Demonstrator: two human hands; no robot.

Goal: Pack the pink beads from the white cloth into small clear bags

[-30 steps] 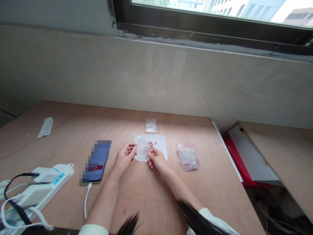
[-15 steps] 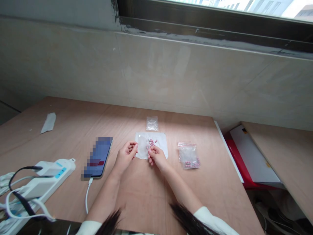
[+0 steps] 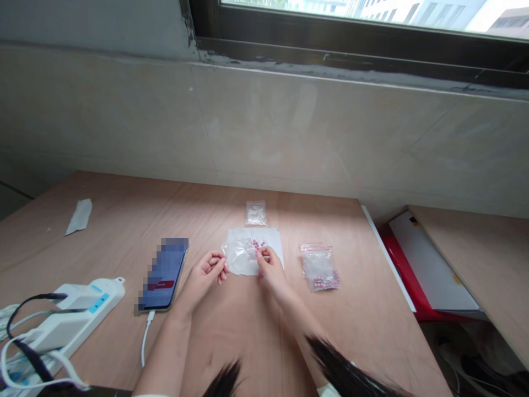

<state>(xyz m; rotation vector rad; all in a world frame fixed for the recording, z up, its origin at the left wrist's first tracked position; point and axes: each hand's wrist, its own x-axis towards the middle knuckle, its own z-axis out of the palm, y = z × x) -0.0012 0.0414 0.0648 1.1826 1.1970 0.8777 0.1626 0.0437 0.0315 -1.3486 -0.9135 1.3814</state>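
phone (image 3: 170, 278): part pixelated | window (image 3: 309, 32): cut off | beads (image 3: 256, 244): count unclear

Daylight reaches you through the dark-framed glass window (image 3: 372, 12), blown out at right; brown wooden tabletop (image 3: 243, 336) shadowed along far edge; blue-screened rectangular phone (image 3: 170, 270) pixelated.

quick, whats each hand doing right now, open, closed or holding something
Left hand: closed, pinching the edge of a clear, thin plastic bag.
Right hand: closed in a pinch beside small, round pink beads; what, if anything, it holds cannot be told.
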